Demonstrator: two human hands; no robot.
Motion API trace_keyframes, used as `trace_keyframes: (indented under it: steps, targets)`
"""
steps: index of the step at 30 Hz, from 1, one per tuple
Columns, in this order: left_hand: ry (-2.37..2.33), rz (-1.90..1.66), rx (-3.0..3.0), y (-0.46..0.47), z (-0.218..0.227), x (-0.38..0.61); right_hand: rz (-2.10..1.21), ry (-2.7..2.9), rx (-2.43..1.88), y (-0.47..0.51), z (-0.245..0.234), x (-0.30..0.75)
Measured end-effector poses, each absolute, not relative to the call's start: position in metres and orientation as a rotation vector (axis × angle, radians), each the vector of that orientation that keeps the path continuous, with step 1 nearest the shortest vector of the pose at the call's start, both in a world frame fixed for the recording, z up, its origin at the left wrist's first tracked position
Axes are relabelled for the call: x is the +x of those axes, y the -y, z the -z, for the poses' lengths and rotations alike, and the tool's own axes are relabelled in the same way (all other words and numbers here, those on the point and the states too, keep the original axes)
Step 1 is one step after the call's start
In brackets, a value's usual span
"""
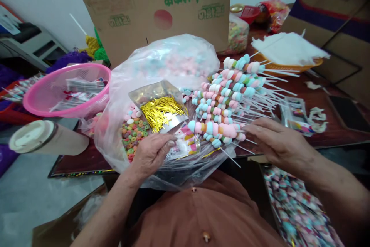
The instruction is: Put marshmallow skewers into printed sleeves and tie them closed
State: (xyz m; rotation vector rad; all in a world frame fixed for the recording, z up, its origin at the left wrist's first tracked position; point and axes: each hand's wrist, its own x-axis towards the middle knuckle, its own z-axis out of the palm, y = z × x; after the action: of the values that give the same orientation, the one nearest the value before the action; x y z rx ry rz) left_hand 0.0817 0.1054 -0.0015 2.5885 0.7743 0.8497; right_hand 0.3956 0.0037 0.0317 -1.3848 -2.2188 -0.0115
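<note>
My left hand (152,153) is closed, thumb against forefinger, at the edge of a small clear printed plastic bag (187,143). In my right hand (273,139) is the stick end of a marshmallow skewer (215,128), its pink and blue pieces pointing left toward the bag. Behind it lies a pile of similar skewers (228,89), white sticks to the right. A silver pouch of gold twist ties (162,112) lies just beyond my left hand. Colourful ring candies (134,133) sit beside that hand in a large clear plastic bag (108,131).
A pink basket (31,102) with printed packets stands at left, near a lidded cup (69,139). A cardboard box (121,39) rises behind. At right are an orange tray (310,66), a dark phone-like slab (348,112) and packets (295,114). Packed skewers (297,204) lie below.
</note>
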Motion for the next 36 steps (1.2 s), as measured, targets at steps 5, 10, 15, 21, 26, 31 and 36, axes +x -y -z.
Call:
trace_keyframes:
  steps: [5, 10, 15, 21, 26, 31, 36]
  targets:
    - [-0.740, -0.738, 2.681, -0.107, -0.002, 0.084, -0.057, 2.292, -1.352, 0.001, -0.025, 0.405]
    - [-0.705, -0.644, 2.656, -0.106, -0.007, 0.091, -0.097, 2.314, -1.335, 0.003, -0.022, 0.405]
    - [-0.776, -0.495, 2.623, -0.106, -0.011, 0.096, -0.150, 2.295, -1.461, 0.009, -0.024, 0.407]
    - [-0.699, -0.460, 2.691, -0.106, -0.016, 0.106, -0.306, 2.208, -1.363, 0.009, -0.025, 0.410]
    - [-0.723, -0.131, 2.867, -0.105, -0.011, 0.124, -0.390, 2.235, -1.320, 0.005, -0.021, 0.399]
    - [-0.738, 0.211, 2.571, -0.113, -0.010, 0.144, -0.361, 2.345, -1.334, -0.004, -0.017, 0.384]
    - [-0.541, 0.225, 2.163, -0.122, -0.013, 0.156, -0.438, 2.460, -1.340, -0.019, -0.011, 0.367]
